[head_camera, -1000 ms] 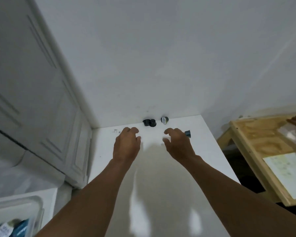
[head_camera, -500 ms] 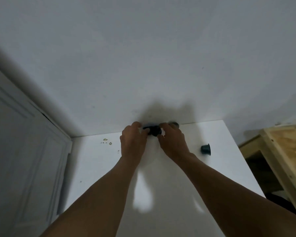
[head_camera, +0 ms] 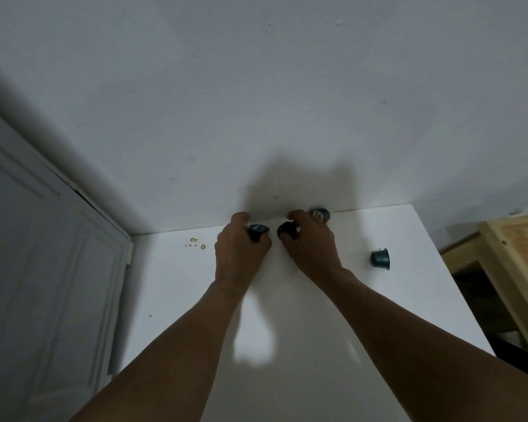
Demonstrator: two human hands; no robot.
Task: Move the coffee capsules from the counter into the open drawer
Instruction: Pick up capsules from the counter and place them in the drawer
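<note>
Our left hand [head_camera: 241, 249] curls fingers and thumb round a small dark blue coffee capsule [head_camera: 259, 230]. Our right hand [head_camera: 313, 245] pinches a second, near-black capsule [head_camera: 287, 229] between thumb and forefinger. Both capsules sit between the hands, low over the white counter [head_camera: 171, 284]. Just behind the right fingers, a third capsule with a pale printed lid [head_camera: 320, 214] lies at the grey-white wall [head_camera: 256, 102]. Right of that hand, apart from it, a fourth blue capsule [head_camera: 380, 259] lies on its side. Left of our left fingers we see small brown spots [head_camera: 198, 242].
</note>
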